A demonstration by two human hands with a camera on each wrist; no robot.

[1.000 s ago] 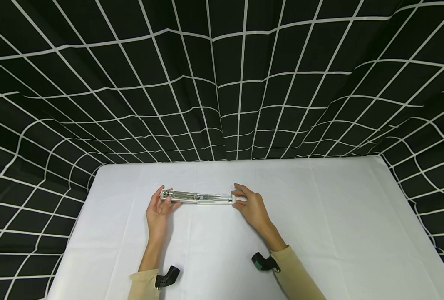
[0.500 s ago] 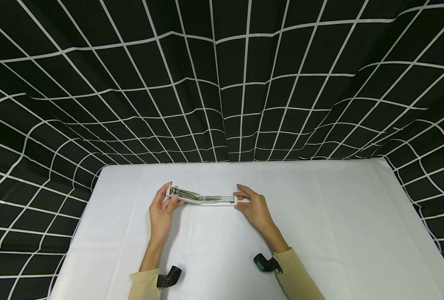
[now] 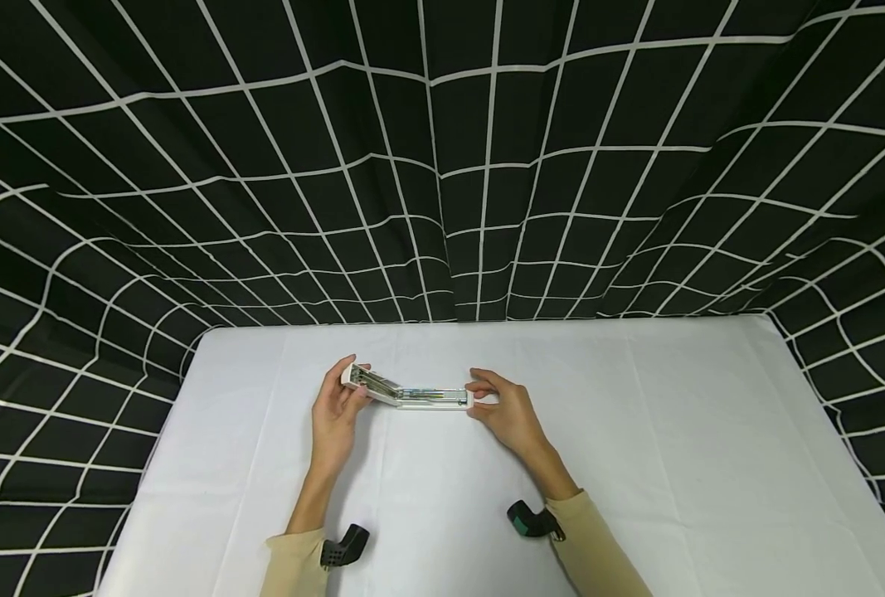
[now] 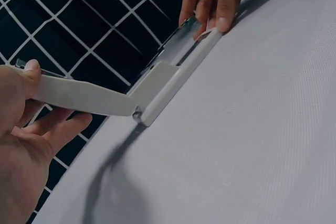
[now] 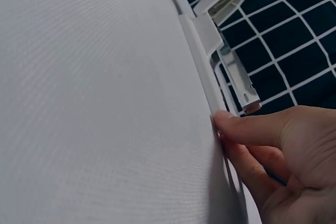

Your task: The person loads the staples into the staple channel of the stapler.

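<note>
A white stapler (image 3: 430, 406), swung wide apart at its hinge, spans the gap between my two hands in the head view. My left hand (image 3: 335, 414) pinches the free end of its raised upper arm (image 4: 84, 95), thumb on one side and fingers on the other. The right hand (image 3: 513, 421) holds the far end of the base (image 5: 202, 69) between thumb and fingers, low against the white cloth. A shiny metal strip (image 5: 239, 80), the staple channel, stands over the base in the right wrist view. The right hand's outer fingers are partly hidden.
A white cloth (image 3: 442, 497) covers the table. Behind and at both sides hang black curtains (image 3: 457, 182) with a white grid. Black wrist cameras (image 3: 347, 546) sit at the beige sleeves (image 3: 595, 539).
My left hand has moved to the right and lifted the stapler's upper arm, so it bends more steeply from the base. The right hand keeps its hold on the base end.
</note>
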